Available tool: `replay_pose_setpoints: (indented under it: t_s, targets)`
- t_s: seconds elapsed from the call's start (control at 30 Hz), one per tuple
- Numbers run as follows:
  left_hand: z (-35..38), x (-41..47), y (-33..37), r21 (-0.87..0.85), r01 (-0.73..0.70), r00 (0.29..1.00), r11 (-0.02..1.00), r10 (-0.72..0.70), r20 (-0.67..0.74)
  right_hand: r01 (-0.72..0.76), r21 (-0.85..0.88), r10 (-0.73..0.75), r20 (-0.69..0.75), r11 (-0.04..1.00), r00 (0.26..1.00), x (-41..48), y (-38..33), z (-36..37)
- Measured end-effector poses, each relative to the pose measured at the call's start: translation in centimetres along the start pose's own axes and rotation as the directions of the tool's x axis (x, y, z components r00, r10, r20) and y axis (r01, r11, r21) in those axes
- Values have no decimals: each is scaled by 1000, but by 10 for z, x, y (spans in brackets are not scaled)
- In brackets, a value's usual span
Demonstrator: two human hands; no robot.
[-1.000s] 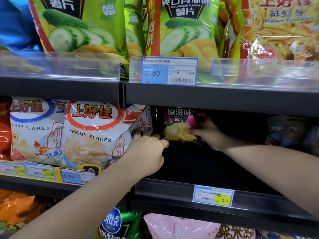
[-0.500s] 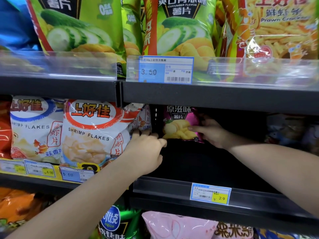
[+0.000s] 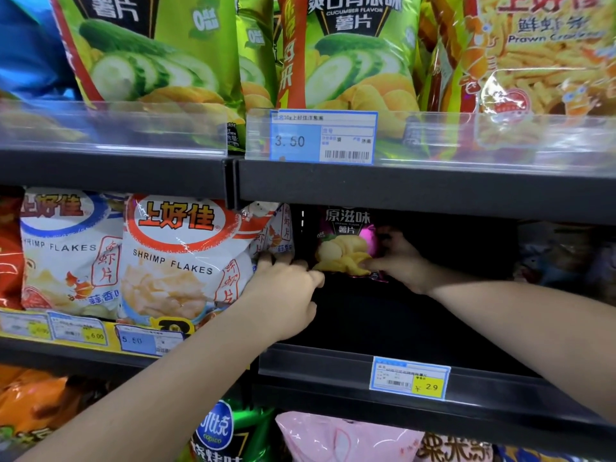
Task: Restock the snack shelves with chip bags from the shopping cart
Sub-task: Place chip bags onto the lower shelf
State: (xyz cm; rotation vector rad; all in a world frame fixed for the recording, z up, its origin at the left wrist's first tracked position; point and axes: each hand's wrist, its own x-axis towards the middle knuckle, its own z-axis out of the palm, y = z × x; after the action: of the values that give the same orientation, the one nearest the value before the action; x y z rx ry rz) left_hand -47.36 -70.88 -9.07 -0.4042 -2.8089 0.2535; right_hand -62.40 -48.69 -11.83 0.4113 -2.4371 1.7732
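Your purple chip bag (image 3: 345,248) stands upright just right of centre frame, deep in the dark bay of the middle shelf (image 3: 316,365), with its top tucked under the shelf above. Your right hand (image 3: 401,261) reaches in from the right edge of the frame and grips the bag's lower right edge, thumb on the front. Your left hand (image 3: 286,291) comes up from the lower left with its fingers curled. Its knuckles lie against the bag's lower left corner, and its fingertips touch a small shrimp bag wedged behind the red-ringed shrimp flakes bag (image 3: 180,258) to the left. You cannot tell from here whether that hand is holding anything.

A second shrimp flakes bag with a blue ring (image 3: 66,248) stands further left. On the shelf's front rail, lower right of centre, sits a price tag reading 2.9 (image 3: 410,378).

On the upper shelf, green cucumber chip bags (image 3: 350,61) fill the top of the frame, with a prawn cracker bag (image 3: 540,55) at the upper right and a 3.50 price tag (image 3: 323,136) below them. A pink bag (image 3: 343,438) shows at the bottom edge.
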Motion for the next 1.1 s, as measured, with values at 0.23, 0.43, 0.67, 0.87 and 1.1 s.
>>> replay_pose_setpoints:
  t_s: [0.23,0.43,0.67,0.87,1.1]
  targets:
    - [-5,1,2,-26,16,1000,1000,-16,2,288,-513,-348,-22,809,937,-14,-24,-11]
    - [-11,27,8,-14,-86,983,996,87,160,582,-811,-290,571,-53,768,-18,-23,-36]
    - [23,72,1,218,-44,961,975,-18,276,581,-798,-127,600,-161,790,-20,-6,-44]
    - [23,75,-7,308,-67,963,949,-19,269,532,-834,-85,547,-146,833,-19,-7,-31]
    - [15,72,1,297,-100,981,950,44,188,551,-827,-111,561,-112,820,-31,-18,-34]
